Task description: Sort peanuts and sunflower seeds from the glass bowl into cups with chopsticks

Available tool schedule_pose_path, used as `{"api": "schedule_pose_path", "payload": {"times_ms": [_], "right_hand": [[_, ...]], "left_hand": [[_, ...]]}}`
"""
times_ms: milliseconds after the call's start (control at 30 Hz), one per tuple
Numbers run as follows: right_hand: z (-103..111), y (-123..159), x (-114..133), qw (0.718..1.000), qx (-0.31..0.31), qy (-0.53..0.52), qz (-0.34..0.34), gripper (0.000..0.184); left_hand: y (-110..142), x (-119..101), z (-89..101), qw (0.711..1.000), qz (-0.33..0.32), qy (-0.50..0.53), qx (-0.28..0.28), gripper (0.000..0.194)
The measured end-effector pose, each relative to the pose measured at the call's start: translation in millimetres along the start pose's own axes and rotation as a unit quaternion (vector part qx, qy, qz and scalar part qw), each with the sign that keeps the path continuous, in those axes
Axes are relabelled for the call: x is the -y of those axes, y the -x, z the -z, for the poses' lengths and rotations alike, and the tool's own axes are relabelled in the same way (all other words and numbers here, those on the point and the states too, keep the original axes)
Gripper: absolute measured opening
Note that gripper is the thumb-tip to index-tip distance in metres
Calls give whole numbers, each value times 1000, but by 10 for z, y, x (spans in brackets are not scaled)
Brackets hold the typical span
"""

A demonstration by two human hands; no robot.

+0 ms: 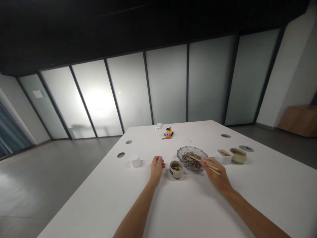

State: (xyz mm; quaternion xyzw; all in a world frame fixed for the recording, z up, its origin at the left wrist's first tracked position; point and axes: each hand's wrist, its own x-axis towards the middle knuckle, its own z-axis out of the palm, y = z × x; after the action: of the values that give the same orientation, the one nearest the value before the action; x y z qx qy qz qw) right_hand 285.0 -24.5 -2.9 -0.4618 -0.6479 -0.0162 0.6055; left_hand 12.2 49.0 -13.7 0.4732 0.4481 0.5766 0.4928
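My right hand (pixel 215 173) grips a pair of wooden chopsticks (pixel 201 161), whose tips reach into a cut-glass bowl (pixel 192 158) of dark seeds. A small beige cup (pixel 176 169) with dark markings stands just left of the bowl and holds a few seeds. My left hand (pixel 157 167) rests on the white table (pixel 188 205) left of that cup, fingers curled loosely, nothing visible in them.
A white square dish (pixel 224 156) and a beige bowl (pixel 238 155) stand right of the glass bowl. A small white box (pixel 135 160) sits to the left. A colourful toy (pixel 168 133) and a white device (pixel 158 126) lie farther back. Round cable holes dot the table.
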Motion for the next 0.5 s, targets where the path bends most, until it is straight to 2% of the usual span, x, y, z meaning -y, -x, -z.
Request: {"api": "schedule_pose_path", "payload": {"times_ms": [267, 500], "right_hand": [[1, -2, -19, 1000, 13, -2, -18, 36], [64, -17, -78, 999, -2, 19, -31, 37]], "left_hand": [[-59, -69, 139, 990, 66, 109, 55, 45], [-49, -28, 185, 989, 74, 96, 82, 46]]}}
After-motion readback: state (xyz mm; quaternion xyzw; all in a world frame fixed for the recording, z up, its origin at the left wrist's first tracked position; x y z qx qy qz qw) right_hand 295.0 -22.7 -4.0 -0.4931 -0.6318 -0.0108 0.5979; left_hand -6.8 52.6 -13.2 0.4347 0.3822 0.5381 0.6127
